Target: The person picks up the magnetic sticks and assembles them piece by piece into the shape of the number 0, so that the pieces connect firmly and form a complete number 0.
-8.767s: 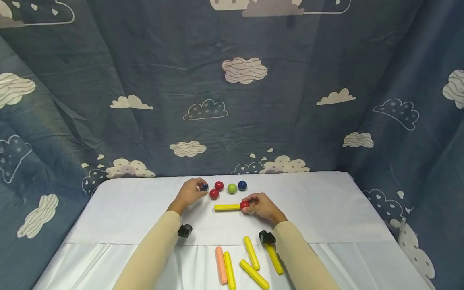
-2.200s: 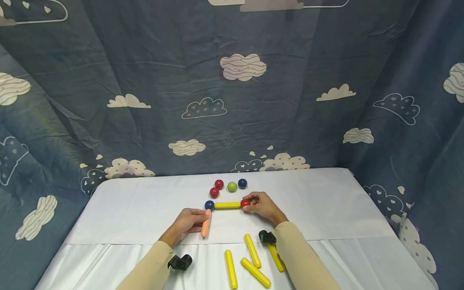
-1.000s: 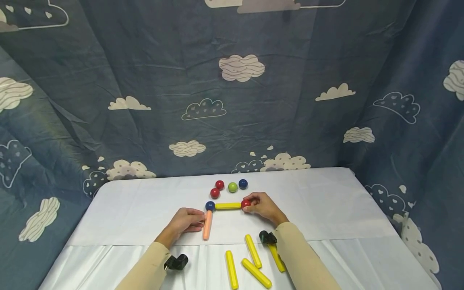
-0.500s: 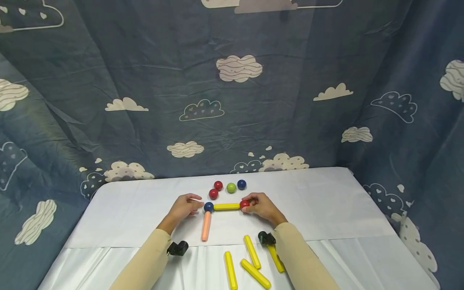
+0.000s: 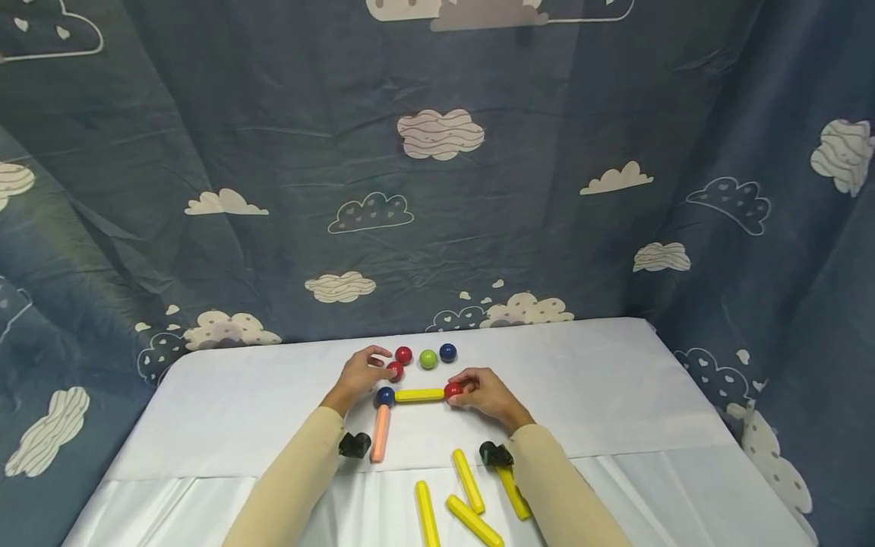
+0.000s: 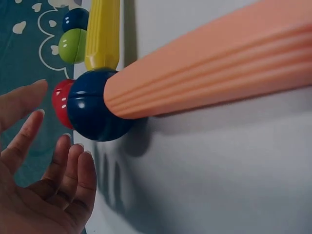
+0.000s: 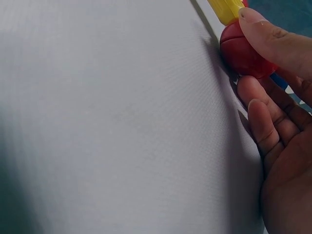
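My right hand (image 5: 488, 396) pinches a red ball (image 5: 453, 393) between thumb and fingers. That ball sits at the right end of a yellow stick (image 5: 419, 396) lying on the white cloth. At the stick's left end is a blue ball (image 5: 386, 396), and a peach-coloured grooved stick (image 5: 380, 434) runs from it toward the body. My left hand (image 5: 358, 377) reaches past the blue ball, fingertips right at a loose red ball (image 5: 395, 371). In the left wrist view its fingers (image 6: 87, 175) are spread and apart from that ball, which the blue ball partly hides.
Behind the joined pieces lie another red ball (image 5: 403, 355), a green ball (image 5: 428, 359) and a blue ball (image 5: 447, 352). Several loose yellow sticks (image 5: 475, 520) lie near the front, one partly under the right forearm. A dark cloud-print curtain (image 5: 437, 228) hangs behind the table.
My left hand has placed the blue ball and the peach stick, let go of the stick and moved forward to the red balls. The right hand keeps its hold. The head view has shifted slightly.
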`<state>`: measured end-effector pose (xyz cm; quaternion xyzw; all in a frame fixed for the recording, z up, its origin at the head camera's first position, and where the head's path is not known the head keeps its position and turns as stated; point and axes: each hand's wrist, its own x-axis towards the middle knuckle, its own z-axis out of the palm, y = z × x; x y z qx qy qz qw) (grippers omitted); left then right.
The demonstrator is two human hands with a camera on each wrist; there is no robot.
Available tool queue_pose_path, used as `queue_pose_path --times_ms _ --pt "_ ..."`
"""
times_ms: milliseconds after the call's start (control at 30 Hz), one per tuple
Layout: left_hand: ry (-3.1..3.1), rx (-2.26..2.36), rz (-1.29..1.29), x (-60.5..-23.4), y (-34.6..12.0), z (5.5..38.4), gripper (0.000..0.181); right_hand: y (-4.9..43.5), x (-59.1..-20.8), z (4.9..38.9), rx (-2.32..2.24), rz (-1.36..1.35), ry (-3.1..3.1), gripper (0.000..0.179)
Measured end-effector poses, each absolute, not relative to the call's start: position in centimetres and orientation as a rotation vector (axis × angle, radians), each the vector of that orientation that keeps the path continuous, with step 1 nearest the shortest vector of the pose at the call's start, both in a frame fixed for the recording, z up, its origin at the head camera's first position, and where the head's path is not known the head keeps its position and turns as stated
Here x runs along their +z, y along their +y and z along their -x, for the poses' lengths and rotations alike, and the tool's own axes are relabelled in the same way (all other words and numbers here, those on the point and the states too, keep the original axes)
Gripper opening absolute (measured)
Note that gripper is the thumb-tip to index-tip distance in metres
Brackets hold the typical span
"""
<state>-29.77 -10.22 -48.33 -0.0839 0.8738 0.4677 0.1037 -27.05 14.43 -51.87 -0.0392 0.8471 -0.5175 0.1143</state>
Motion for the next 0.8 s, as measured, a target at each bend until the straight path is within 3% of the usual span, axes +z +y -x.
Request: queue_pose_path --times_ms 800 --pt "2.667 1.174 0.064 -48.4 -11.5 29.2 0.03 14.5 -52.2 27.1 -1.51 0.093 2.488 0.035"
